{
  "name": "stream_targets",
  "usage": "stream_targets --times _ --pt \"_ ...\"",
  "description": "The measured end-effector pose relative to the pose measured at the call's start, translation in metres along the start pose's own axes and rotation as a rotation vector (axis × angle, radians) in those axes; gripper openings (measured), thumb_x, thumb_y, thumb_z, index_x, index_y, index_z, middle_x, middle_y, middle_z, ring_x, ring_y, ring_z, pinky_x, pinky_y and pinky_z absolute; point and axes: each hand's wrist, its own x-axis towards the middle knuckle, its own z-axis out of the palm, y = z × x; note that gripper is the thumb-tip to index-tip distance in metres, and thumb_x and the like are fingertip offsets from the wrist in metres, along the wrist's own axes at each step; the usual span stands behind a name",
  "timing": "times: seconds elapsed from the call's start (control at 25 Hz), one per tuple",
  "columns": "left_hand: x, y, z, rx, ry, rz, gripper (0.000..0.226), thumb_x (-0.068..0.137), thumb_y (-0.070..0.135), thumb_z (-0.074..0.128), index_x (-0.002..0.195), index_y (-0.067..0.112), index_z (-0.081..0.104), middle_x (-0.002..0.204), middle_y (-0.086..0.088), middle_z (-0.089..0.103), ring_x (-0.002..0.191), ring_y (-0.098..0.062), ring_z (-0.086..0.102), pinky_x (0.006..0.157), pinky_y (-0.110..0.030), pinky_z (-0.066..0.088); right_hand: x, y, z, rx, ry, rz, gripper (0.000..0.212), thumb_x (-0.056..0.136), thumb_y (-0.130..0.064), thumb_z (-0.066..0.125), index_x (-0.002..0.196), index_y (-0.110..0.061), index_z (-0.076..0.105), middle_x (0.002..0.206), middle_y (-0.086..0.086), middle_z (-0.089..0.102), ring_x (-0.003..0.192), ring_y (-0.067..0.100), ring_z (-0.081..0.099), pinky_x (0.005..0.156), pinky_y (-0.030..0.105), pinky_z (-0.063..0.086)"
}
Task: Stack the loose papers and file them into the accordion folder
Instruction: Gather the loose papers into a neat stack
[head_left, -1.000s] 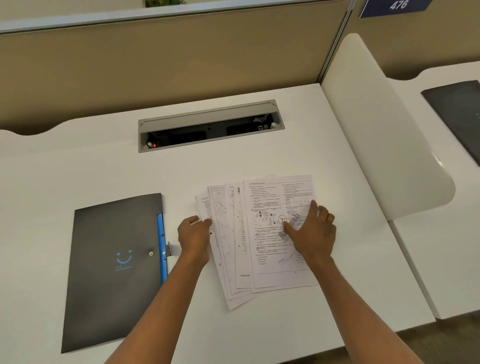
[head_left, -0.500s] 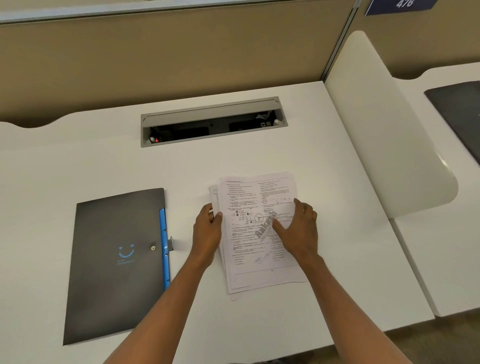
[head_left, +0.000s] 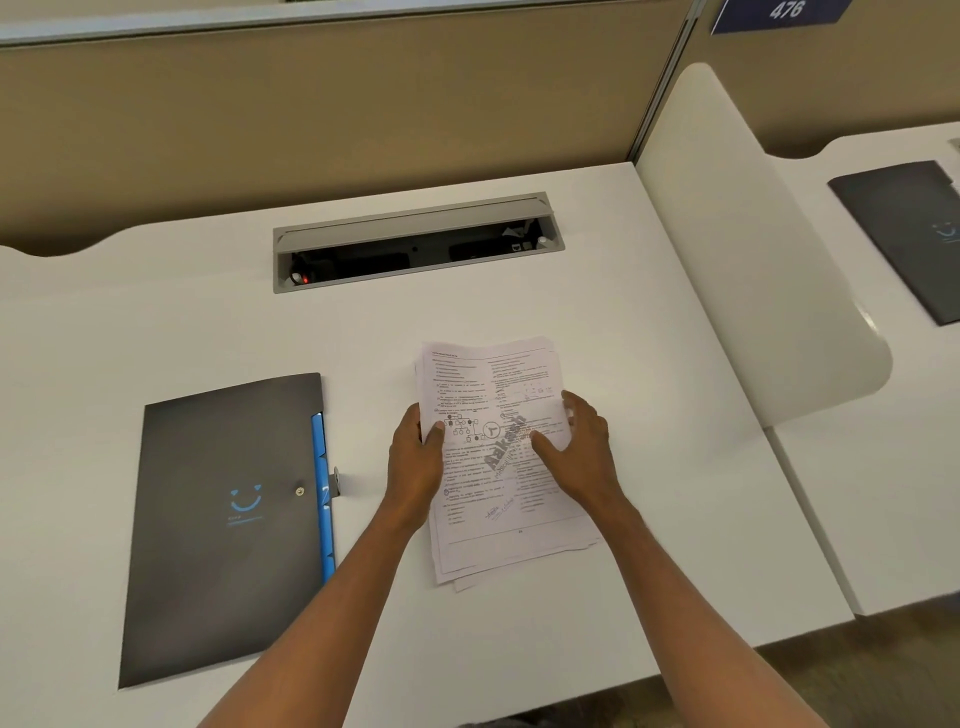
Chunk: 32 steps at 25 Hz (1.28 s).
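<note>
A pile of printed white papers (head_left: 488, 374) lies in the middle of the white desk (head_left: 597, 322), gathered into one rough stack with a few lower corners sticking out. My left hand (head_left: 415, 457) grips the stack's left edge, thumb on top. Over the stack's right half rests my right hand (head_left: 576, 452), fingers curled around its right edge. To the left lies the dark grey accordion folder (head_left: 223, 519), closed and flat, with a blue smiley mark, a snap button and blue tabs along its right side.
A grey cable tray (head_left: 415, 241) is sunk into the desk behind the papers. A white rounded divider (head_left: 753, 270) stands at the desk's right edge. Another dark folder (head_left: 904, 234) lies on the neighbouring desk. A tan partition runs along the back.
The fanned sheets have been pushed together into one stack. My right hand slid left with the top sheets, and both hands now hold the stack's sides.
</note>
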Motion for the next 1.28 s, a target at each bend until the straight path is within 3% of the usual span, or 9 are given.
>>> stream_targets --times 0.08,0.24,0.36,0.48,0.6,0.72,0.92,1.04,1.28 --pt "-0.001 0.001 0.000 -0.023 -0.009 0.010 0.035 0.107 0.024 0.051 0.142 0.025 0.049 0.130 0.001 0.067 0.111 -0.022 0.071 0.082 -0.039 0.066 0.000 0.003 -0.002 0.053 -0.035 -0.008 0.076 0.090 -0.031 0.076 0.154 -0.018 0.037 0.150 0.003 0.051 0.135 0.026 0.046 0.110 0.049 0.046" --pt "-0.006 0.010 -0.008 -0.129 -0.064 0.041 0.030 0.107 0.022 0.053 0.136 0.030 0.053 0.124 0.002 0.071 0.105 -0.026 0.075 0.071 -0.034 0.065 0.006 0.010 -0.014 0.157 -0.068 -0.012 0.077 0.091 -0.026 0.078 0.155 -0.016 0.037 0.150 0.004 0.052 0.128 0.023 0.053 0.104 0.040 0.049" --pt "-0.006 0.024 -0.021 -0.254 -0.169 0.043 0.032 0.104 0.017 0.058 0.132 0.032 0.059 0.123 -0.001 0.075 0.107 -0.030 0.075 0.078 -0.043 0.065 0.014 0.005 -0.031 0.391 -0.066 0.076 0.078 0.091 -0.029 0.079 0.156 -0.017 0.037 0.150 0.002 0.055 0.128 0.020 0.057 0.103 0.037 0.050" --pt "-0.002 0.042 -0.033 -0.360 -0.300 0.023 0.039 0.103 0.014 0.061 0.139 0.029 0.057 0.130 -0.009 0.073 0.111 -0.036 0.073 0.084 -0.051 0.063 0.021 -0.006 -0.045 0.681 -0.263 0.072 0.062 0.092 -0.032 0.078 0.147 -0.021 0.052 0.137 0.001 0.071 0.125 0.025 0.068 0.102 0.043 0.057" --pt "0.000 0.060 -0.038 -0.398 -0.363 0.064 0.042 0.101 0.013 0.063 0.140 0.028 0.056 0.134 -0.012 0.070 0.114 -0.037 0.072 0.085 -0.051 0.063 0.018 -0.025 -0.049 0.812 -0.426 0.040 0.051 0.089 -0.032 0.081 0.136 -0.021 0.066 0.134 0.007 0.073 0.122 0.030 0.070 0.096 0.044 0.060" --pt "0.002 0.080 -0.038 -0.373 -0.340 0.116 0.044 0.097 0.013 0.067 0.138 0.026 0.059 0.132 -0.011 0.071 0.114 -0.036 0.072 0.087 -0.050 0.062 0.016 -0.047 -0.051 0.834 -0.338 -0.006 0.039 0.090 -0.022 0.081 0.128 -0.021 0.072 0.127 0.010 0.076 0.115 0.032 0.074 0.093 0.048 0.062" --pt "0.004 0.105 -0.033 -0.262 -0.283 0.242 0.024 0.092 0.027 0.075 0.110 0.042 0.077 0.118 -0.002 0.077 0.110 -0.026 0.073 0.090 -0.047 0.062 0.009 -0.075 -0.053 0.762 -0.134 -0.183 0.024 0.090 -0.021 0.081 0.112 -0.031 0.079 0.116 0.002 0.080 0.105 0.025 0.077 0.088 0.046 0.065" --pt "0.002 0.102 -0.029 -0.237 -0.210 0.309 0.023 0.091 0.028 0.075 0.108 0.043 0.077 0.114 0.001 0.078 0.108 -0.026 0.072 0.089 -0.046 0.062 0.002 -0.076 -0.046 0.780 -0.082 -0.230 0.032 0.090 -0.013 0.080 0.111 -0.036 0.078 0.117 0.002 0.079 0.109 0.025 0.074 0.091 0.048 0.064" --pt "-0.009 0.074 -0.023 -0.206 -0.222 0.345 0.034 0.093 0.016 0.075 0.110 0.046 0.077 0.115 0.007 0.078 0.104 -0.010 0.071 0.080 -0.024 0.060 -0.006 -0.064 -0.033 0.836 -0.038 -0.244 0.049 0.087 -0.002 0.081 0.117 -0.041 0.074 0.119 -0.001 0.078 0.114 0.021 0.071 0.094 0.041 0.062"
